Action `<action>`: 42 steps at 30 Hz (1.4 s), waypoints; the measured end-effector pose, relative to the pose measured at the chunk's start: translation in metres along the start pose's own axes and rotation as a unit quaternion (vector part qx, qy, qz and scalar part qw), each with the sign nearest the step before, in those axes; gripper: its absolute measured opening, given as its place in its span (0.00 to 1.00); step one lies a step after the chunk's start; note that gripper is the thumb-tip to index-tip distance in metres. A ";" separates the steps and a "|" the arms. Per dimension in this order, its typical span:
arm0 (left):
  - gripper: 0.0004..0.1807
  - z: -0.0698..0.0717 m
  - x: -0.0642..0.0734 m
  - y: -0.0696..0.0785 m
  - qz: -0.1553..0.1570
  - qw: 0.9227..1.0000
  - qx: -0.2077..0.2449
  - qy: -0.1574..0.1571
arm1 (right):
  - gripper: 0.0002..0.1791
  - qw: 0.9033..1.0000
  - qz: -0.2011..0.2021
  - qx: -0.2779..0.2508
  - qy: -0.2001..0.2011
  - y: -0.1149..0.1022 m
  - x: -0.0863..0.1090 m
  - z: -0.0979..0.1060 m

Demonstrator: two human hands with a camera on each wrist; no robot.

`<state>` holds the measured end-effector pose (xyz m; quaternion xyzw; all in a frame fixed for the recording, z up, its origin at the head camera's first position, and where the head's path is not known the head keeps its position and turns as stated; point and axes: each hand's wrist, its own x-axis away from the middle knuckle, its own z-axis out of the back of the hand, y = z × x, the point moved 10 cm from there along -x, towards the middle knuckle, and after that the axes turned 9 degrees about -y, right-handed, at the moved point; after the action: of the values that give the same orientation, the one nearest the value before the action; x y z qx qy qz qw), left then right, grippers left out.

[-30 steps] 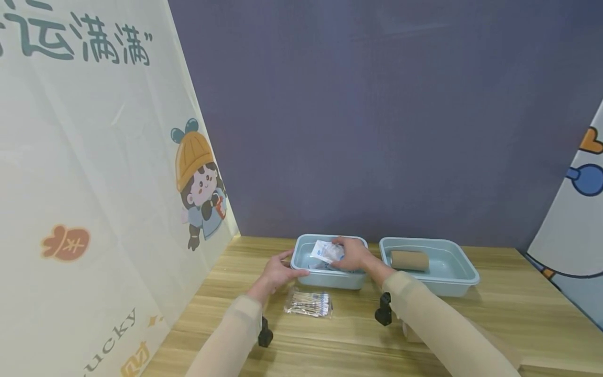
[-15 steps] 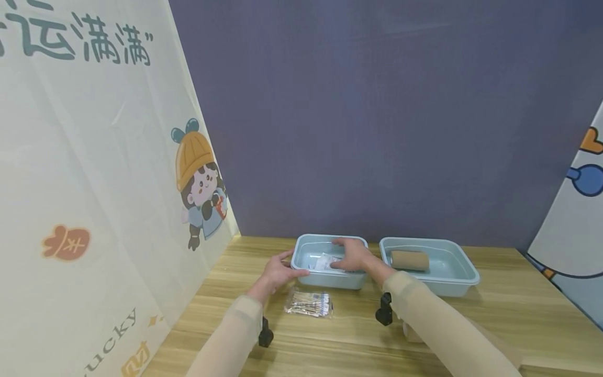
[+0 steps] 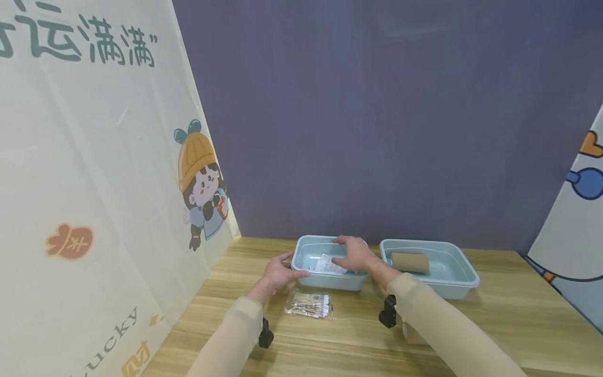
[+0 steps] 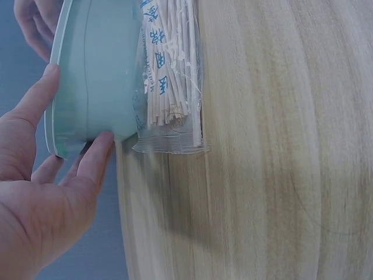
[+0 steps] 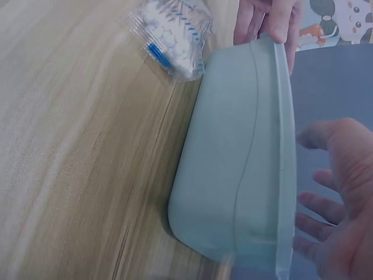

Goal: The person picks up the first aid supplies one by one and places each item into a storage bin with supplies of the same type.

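Note:
My left hand (image 3: 278, 271) holds the left end of a pale blue plastic bin (image 3: 330, 283). Its thumb lies on the rim and the fingers lie against the end wall, as the left wrist view shows. Over the bin's right side hovers my right hand (image 3: 357, 255), fingers spread and holding nothing. Below it, inside the bin, lies a white-and-clear plastic packet (image 3: 328, 263), partly hidden by the hand. A clear bag of cotton swabs (image 3: 308, 305) lies on the table in front of the bin; its printing shows in the left wrist view.
To the right stands a wider pale blue bin (image 3: 447, 291) with a brown cardboard-coloured roll (image 3: 410, 262) in it. Another brown object (image 3: 412, 335) is mostly hidden by my right sleeve. A dark backdrop (image 3: 358, 157) rises behind the wooden table (image 3: 348, 340), with a printed curtain (image 3: 94, 173) at the left.
A second ago my right hand held the white packet up in the bin; the packet now lies lower inside, let go. The left hand has stayed at the bin's end.

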<state>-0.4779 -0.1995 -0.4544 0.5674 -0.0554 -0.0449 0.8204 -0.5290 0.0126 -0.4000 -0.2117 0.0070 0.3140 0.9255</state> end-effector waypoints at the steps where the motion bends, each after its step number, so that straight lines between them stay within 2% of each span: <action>1: 0.54 0.000 0.000 0.001 -0.001 1.000 -0.001 0.000 | 0.32 1.000 0.003 -0.001 0.005 -0.002 0.001 0.002; 6: 0.54 0.001 0.000 0.002 0.001 1.000 -0.004 0.002 | 0.27 0.999 0.026 -0.022 0.029 -0.016 0.008 0.013; 18: 0.54 -0.006 0.001 0.000 -0.001 1.000 -0.002 -0.007 | 0.28 0.999 0.049 -0.011 0.013 -0.036 0.023 0.011; 28: 0.53 -0.002 0.001 0.000 -0.001 1.000 -0.002 -0.004 | 0.28 0.992 0.123 -0.006 0.025 -0.071 0.029 0.011; 42: 0.52 -0.002 -0.001 0.003 -0.005 1.000 0.001 -0.004 | 0.29 0.991 0.135 -0.010 0.005 -0.090 0.036 0.002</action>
<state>-0.4781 -0.1967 -0.4524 0.5685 -0.0557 -0.0508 0.8192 -0.4477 -0.0295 -0.3687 -0.2191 0.0369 0.4353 0.8724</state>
